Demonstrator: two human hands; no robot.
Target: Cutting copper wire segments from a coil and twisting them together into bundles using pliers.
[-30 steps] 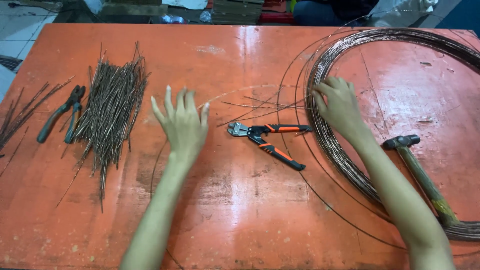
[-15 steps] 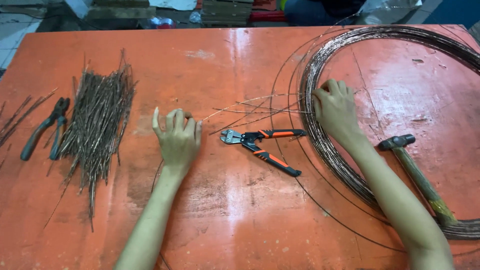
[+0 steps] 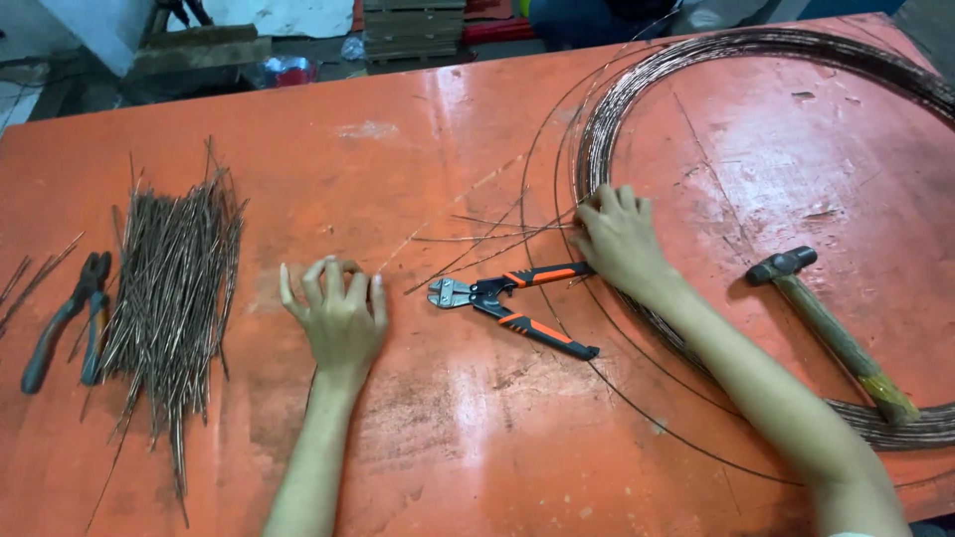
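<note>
The left hand (image 3: pixel 338 313) lay palm-down on the orange table (image 3: pixel 477 428), fingers curled on a thin wire (image 3: pixel 448 214). The right hand (image 3: pixel 619 239) pressed loose wire ends against the coil (image 3: pixel 716 60). Cutters (image 3: pixel 512 303) lay between the hands. A hammer (image 3: pixel 826 318) lay right; cut pieces (image 3: pixel 174 288) and pliers (image 3: pixel 70 318) lay left.

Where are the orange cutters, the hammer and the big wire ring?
orange cutters (image 3: pixel 512 303), head view, on the handles near the pivot.
hammer (image 3: pixel 834 333), head view, on the wooden handle.
wire coil (image 3: pixel 637 104), head view, on its upper-left curve.
</note>
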